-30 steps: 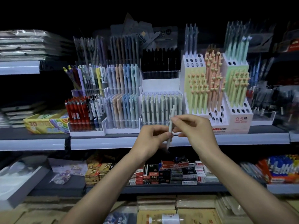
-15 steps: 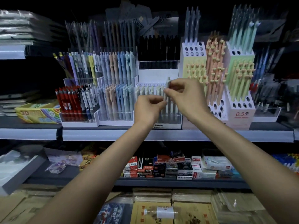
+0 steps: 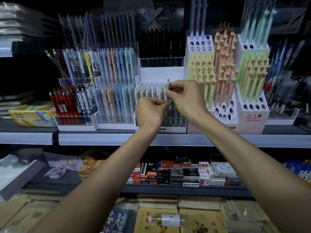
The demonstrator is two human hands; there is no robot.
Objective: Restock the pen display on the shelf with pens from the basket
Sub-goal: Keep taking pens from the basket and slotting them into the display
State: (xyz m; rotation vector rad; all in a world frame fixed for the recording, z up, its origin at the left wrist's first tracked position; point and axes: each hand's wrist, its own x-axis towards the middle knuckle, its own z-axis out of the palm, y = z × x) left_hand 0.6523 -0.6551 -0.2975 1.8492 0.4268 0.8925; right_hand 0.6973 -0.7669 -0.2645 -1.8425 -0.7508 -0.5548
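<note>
The right hand [image 3: 186, 98] pinches the upper half of a pale pen [image 3: 167, 84], held upright over the clear display [image 3: 176, 122] at the middle of the shelf [image 3: 185, 140], near its front edge. The left hand [image 3: 149, 113] pinches the pen lower down, fingers curled.

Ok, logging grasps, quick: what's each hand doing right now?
Left hand: pinches the pale pen, lower down.
Right hand: pinches the same pen, higher up.
</note>
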